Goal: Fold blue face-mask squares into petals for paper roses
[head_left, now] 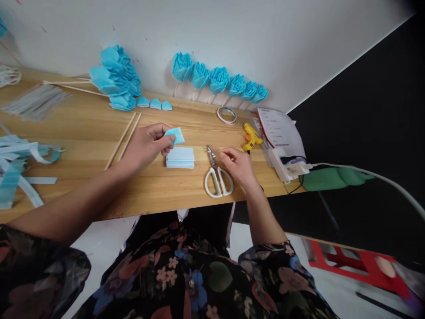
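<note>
My left hand [146,144] pinches a small light-blue paper piece [175,135] just above a stack of light-blue paper squares [180,157] on the wooden table [83,128]. My right hand [237,165] rests on the table right of white-handled scissors [216,175], its fingers curled; a thin stick seems to lie at its fingertips, but I cannot make it out. Two wooden sticks [124,138] lie left of my left hand.
Blue paper flowers [217,79] lean in a row against the wall. A heap of folded blue petals [116,79] sits at the back left. A tape roll [227,114], yellow glue gun [250,137], papers [280,128] and blue strips [16,164] lie around.
</note>
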`<state>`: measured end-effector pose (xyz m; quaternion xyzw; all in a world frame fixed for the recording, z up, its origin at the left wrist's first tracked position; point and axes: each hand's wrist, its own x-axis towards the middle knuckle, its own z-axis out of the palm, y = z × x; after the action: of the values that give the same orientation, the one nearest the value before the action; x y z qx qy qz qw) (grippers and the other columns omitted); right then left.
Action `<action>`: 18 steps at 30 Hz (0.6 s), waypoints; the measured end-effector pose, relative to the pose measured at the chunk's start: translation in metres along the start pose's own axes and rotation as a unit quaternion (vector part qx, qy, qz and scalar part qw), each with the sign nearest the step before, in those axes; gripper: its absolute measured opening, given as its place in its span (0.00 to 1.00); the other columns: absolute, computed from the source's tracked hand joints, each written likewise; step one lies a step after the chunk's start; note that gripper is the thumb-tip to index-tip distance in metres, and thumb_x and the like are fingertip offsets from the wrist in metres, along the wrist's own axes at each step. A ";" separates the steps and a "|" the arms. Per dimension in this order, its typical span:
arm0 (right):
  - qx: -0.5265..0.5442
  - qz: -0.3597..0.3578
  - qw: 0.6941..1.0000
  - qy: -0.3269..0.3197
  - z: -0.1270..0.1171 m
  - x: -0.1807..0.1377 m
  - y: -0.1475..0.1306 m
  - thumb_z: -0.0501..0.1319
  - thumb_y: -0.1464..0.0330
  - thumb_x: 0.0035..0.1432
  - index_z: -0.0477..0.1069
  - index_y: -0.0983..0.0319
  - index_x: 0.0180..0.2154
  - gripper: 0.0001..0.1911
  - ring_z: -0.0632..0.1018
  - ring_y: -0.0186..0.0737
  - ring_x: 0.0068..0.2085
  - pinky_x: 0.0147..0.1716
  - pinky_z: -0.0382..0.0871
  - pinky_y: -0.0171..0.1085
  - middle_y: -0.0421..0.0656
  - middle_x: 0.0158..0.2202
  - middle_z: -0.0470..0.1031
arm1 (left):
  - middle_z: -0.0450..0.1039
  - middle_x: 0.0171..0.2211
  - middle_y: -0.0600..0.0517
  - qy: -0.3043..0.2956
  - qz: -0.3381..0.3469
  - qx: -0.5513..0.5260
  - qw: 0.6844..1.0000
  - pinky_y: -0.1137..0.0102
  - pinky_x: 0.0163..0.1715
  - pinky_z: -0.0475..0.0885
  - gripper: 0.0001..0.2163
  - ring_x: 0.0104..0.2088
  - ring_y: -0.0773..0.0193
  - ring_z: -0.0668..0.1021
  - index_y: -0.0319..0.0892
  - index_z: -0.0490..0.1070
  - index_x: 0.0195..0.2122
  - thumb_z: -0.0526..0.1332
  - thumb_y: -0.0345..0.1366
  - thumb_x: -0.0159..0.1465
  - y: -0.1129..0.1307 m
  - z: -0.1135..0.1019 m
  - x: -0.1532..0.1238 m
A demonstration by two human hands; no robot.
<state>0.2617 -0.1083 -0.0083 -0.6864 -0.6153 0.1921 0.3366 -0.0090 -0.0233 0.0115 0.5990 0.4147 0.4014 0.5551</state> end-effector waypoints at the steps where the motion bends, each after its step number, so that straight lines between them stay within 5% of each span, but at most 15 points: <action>1: 0.011 0.004 1.000 -0.002 0.002 -0.003 0.000 0.61 0.61 0.60 0.78 0.61 0.36 0.11 0.79 0.38 0.34 0.37 0.70 0.37 0.42 0.34 0.82 | 0.72 0.21 0.55 -0.002 0.000 0.001 1.000 0.74 0.24 0.67 0.04 0.21 0.71 0.71 0.41 0.70 0.28 0.64 0.34 0.59 0.000 0.000 0.000; 11: -0.018 0.026 0.999 0.037 0.021 -0.012 -0.008 0.61 0.64 0.60 0.77 0.59 0.34 0.08 0.80 0.40 0.34 0.37 0.70 0.38 0.42 0.32 0.81 | 0.71 0.20 0.55 -0.006 -0.003 0.005 1.000 0.74 0.23 0.67 0.06 0.20 0.71 0.71 0.41 0.70 0.28 0.65 0.35 0.59 -0.001 0.000 0.000; 18: 0.080 0.077 0.990 0.081 0.028 -0.014 0.002 0.60 0.63 0.59 0.74 0.60 0.34 0.07 0.80 0.39 0.32 0.35 0.72 0.38 0.41 0.32 0.81 | 0.71 0.20 0.55 -0.023 -0.028 -0.006 0.999 0.76 0.23 0.68 0.06 0.20 0.72 0.71 0.40 0.69 0.27 0.65 0.34 0.57 0.004 0.002 -0.001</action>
<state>0.2419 -0.1152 -0.0315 -0.7158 -0.5137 0.2100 0.4238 -0.0078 -0.0253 0.0151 0.5926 0.4159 0.3744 0.5793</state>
